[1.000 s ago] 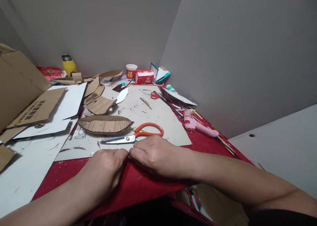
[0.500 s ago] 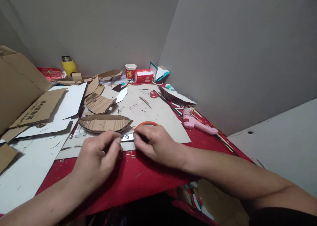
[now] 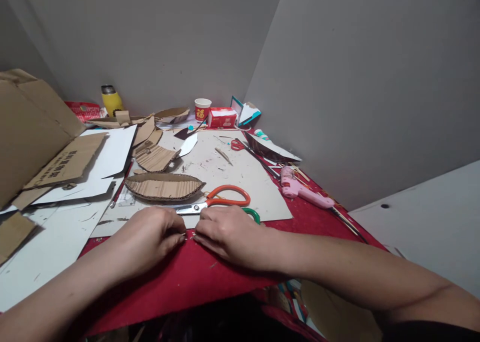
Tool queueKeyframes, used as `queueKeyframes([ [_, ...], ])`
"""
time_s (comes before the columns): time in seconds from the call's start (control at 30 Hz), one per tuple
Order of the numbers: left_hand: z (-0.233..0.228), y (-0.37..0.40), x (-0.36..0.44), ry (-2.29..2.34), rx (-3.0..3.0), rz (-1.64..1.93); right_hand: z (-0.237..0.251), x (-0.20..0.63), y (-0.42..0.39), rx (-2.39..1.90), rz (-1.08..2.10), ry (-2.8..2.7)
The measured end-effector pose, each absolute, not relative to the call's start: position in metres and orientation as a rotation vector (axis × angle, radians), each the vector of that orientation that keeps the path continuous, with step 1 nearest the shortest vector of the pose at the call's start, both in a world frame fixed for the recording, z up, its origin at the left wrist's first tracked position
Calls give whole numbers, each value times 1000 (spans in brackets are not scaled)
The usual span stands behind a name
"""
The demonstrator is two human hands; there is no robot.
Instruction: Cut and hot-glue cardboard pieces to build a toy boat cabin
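Scissors [image 3: 195, 208] with orange and green handles are seen on the pale board [image 3: 268, 204], partly hidden by the right hand [image 3: 228, 234]. The left hand [image 3: 155, 234] is held close to it, fingers curled on both, over the red cloth [image 3: 187, 282]. Tiny pale bits [image 3: 193, 235] are seen between the fingertips; whether they are pinched cannot be told. Just behind the scissors, a boat-shaped cardboard piece [image 3: 165, 188] is set.

The scissors [image 3: 196, 208] lie with silver blades pointing to nine o'clock, partly hidden, their orange loop toward two and their green loop toward three, spread apart. At ten o'clock from the pivot sits a shallow brown cardboard tray [image 3: 165, 188], striped inside, pointed at both ends, stretching from nine to three. Pale slivers [image 3: 193, 235], too small to make out, show near six.
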State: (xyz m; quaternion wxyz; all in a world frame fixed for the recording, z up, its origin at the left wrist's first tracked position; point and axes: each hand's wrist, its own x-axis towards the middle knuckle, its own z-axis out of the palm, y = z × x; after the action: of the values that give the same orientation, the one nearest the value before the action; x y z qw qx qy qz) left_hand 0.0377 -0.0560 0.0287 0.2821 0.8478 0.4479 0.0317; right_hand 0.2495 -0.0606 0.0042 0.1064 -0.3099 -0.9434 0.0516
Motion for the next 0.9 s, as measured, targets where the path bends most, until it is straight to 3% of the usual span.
queueKeyframes([
  [0.6, 29, -58, 39, 1208, 2498, -174, 8, 247, -63, -953, 147, -2908],
  [0.9, 30, -54, 30, 1210, 2398, -43, 2, 249, -59, -772, 178, -2753],
])
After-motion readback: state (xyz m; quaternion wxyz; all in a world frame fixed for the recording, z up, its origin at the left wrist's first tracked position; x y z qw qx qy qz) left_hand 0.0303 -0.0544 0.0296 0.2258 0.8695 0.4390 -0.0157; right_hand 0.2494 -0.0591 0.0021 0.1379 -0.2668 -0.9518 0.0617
